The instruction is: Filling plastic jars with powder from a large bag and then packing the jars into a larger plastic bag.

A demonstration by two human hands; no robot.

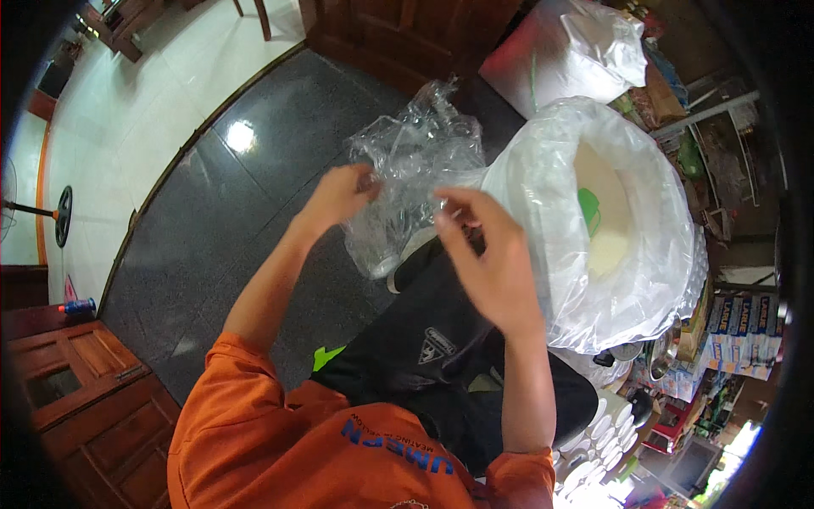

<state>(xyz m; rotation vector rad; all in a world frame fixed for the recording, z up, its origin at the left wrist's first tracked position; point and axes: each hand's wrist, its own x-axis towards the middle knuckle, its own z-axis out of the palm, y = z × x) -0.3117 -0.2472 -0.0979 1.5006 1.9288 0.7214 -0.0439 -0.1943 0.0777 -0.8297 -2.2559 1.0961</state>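
Note:
A crumpled clear plastic bag spreads in front of me, between my hands and beyond them. My left hand is closed, its curled fingertips at the bag's left side. On the other side my right hand has its thumb and forefinger drawn close together, with a bit of shiny plastic at the tips. Right of that hand stands a large white sack with a clear plastic liner folded over its rim. Inside are pale grains that look like rice, and a green scoop rests on them.
Another full white and red sack stands behind the open one. Shelves with stacked boxes and white cups crowd the right side. Dark floor tiles lie to the left, a wooden door ahead, and a standing fan far left.

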